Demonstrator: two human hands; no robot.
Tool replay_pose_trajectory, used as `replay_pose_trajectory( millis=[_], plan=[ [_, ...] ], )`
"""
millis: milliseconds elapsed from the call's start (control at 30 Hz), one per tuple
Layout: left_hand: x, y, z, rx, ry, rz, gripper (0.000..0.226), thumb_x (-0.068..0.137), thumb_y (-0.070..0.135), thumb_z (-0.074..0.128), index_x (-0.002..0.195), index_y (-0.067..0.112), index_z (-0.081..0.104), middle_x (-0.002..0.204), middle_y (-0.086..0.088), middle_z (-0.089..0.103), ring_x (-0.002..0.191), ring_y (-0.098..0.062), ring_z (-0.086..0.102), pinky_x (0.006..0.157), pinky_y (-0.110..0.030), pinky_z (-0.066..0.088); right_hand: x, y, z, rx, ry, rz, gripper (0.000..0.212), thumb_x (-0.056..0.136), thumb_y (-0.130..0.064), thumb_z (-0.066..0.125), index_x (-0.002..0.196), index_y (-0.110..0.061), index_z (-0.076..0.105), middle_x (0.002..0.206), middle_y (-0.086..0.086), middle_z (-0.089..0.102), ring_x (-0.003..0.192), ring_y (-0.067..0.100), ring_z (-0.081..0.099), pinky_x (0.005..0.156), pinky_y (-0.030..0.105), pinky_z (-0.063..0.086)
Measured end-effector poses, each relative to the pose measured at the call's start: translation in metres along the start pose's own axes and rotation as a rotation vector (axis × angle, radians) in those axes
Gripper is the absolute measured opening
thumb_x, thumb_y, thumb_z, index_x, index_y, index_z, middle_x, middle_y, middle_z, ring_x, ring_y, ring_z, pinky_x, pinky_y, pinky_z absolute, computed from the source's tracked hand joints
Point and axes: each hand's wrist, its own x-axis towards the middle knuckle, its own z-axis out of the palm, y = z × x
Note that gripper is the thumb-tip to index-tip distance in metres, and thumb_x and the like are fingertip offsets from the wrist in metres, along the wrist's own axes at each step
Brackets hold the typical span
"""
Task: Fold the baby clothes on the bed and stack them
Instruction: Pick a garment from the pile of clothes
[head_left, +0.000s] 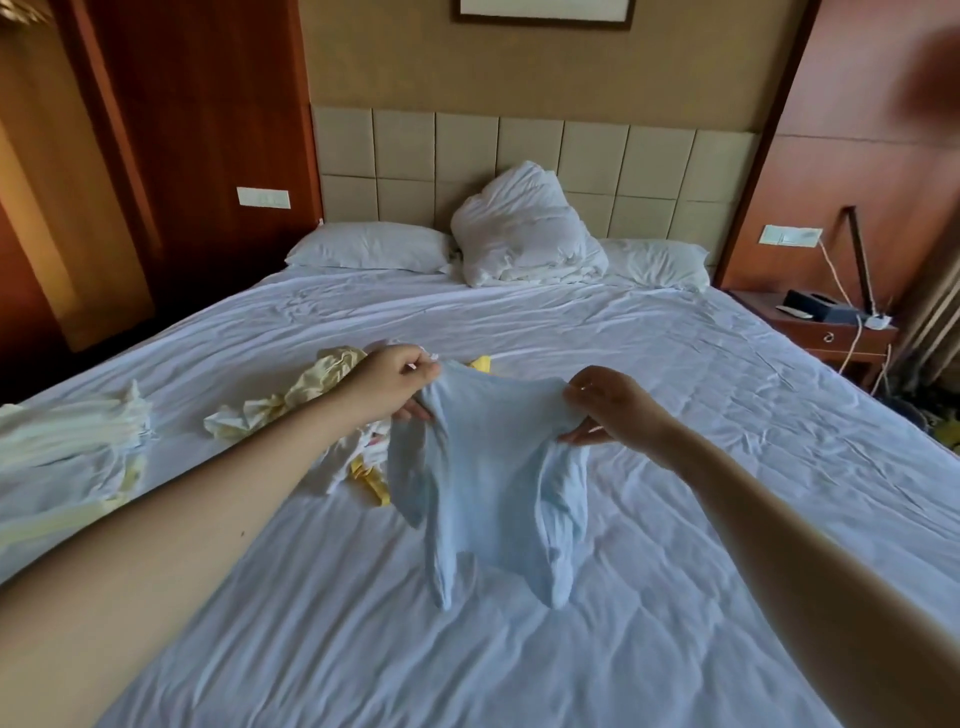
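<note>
Both hands, left hand (390, 383) and right hand (613, 410), pinch the soft pale-blue baby garment (488, 483) by its shoulders; a crumpled yellow-white pile (291, 400) lies at nine o'clock.

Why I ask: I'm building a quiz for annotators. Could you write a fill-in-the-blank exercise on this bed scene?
1. The left hand and right hand hold a light ____ baby garment by its shoulders.
2. The stack of folded clothes lies on the bed to the person's ____.
3. The unfolded pile beside the left hand is white and ____.
Missing words: blue; left; yellow.
</note>
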Motion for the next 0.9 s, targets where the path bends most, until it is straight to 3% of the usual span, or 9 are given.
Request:
replay_pose_trajectory(
  millis=[100,200,300,400,567,633,733,900],
  plan=[
    [0.015,0.003,-0.007,0.240,0.216,0.173,0.022,0.097,0.031,0.057,0.078,0.019,0.059,0.072,0.004,0.061,0.075,-0.021,0.064,0.069,-0.036,0.047,0.023,0.001,-0.005,-0.287,0.198,-0.246,0.015,0.095,-0.011,0.059,0.082,-0.017,0.056,0.081,0.005,0.060,0.069,0.012,0.065,0.075,0.024,0.052],
    [0.017,0.006,-0.011,0.387,0.379,0.255,0.022,0.096,0.038,0.057,0.087,0.019,0.065,0.088,0.005,0.066,0.084,-0.017,0.061,0.073,-0.036,0.049,0.033,-0.008,-0.007,-0.379,0.297,-0.417,0.003,0.093,-0.012,0.062,0.095,-0.011,0.063,0.093,0.001,0.058,0.079,0.000,0.058,0.071,0.001,0.038],
    [0.010,0.001,-0.011,0.420,0.445,0.334,0.028,0.093,0.043,0.056,0.094,0.018,0.069,0.106,0.001,0.068,0.097,-0.021,0.063,0.081,-0.037,0.051,0.036,-0.009,-0.006,-0.408,0.326,-0.513,0.008,0.091,-0.011,0.064,0.098,-0.008,0.066,0.098,0.001,0.054,0.090,0.006,0.054,0.082,0.003,0.037],
    [-0.005,-0.026,0.005,0.424,0.402,0.304,0.019,0.092,0.033,0.063,0.096,0.017,0.072,0.118,0.006,0.067,0.107,-0.015,0.062,0.086,-0.028,0.047,0.030,0.013,0.004,-0.488,0.257,-0.485,0.006,0.089,-0.014,0.066,0.094,-0.018,0.067,0.100,0.003,0.055,0.098,0.008,0.050,0.088,0.016,0.039],
    [-0.051,-0.101,0.057,0.592,0.164,0.154,0.020,0.095,0.037,0.060,0.100,0.025,0.075,0.138,0.010,0.056,0.122,-0.011,0.056,0.091,-0.025,0.046,-0.010,0.089,0.044,-0.610,0.080,-0.223,0.009,0.089,-0.026,0.065,0.097,-0.021,0.068,0.109,0.002,0.054,0.100,0.016,0.057,0.091,0.036,0.047],
    [-0.075,-0.129,0.080,0.678,0.031,0.103,0.024,0.097,0.039,0.055,0.100,0.025,0.074,0.134,0.008,0.059,0.124,-0.013,0.054,0.089,-0.025,0.047,-0.030,0.118,0.063,-0.671,-0.017,-0.145,0.011,0.089,-0.028,0.064,0.098,-0.022,0.068,0.110,0.001,0.052,0.101,0.019,0.059,0.092,0.036,0.047],
    [-0.106,-0.156,0.105,0.795,-0.104,0.049,0.028,0.096,0.042,0.051,0.097,0.022,0.071,0.107,0.003,0.066,0.104,-0.020,0.063,0.074,-0.029,0.048,-0.062,0.148,0.086,-0.784,-0.102,-0.066,0.010,0.090,-0.034,0.062,0.094,-0.026,0.068,0.108,-0.002,0.053,0.095,0.018,0.061,0.080,0.031,0.048],
    [-0.131,-0.165,0.112,0.785,-0.162,-0.010,0.024,0.094,0.039,0.053,0.103,0.027,0.072,0.109,0.005,0.060,0.101,-0.020,0.062,0.080,-0.029,0.049,-0.083,0.166,0.093,-0.890,-0.196,-0.034,0.013,0.089,-0.037,0.061,0.094,-0.028,0.070,0.101,-0.004,0.054,0.088,0.016,0.062,0.066,0.027,0.045]
  ],
)
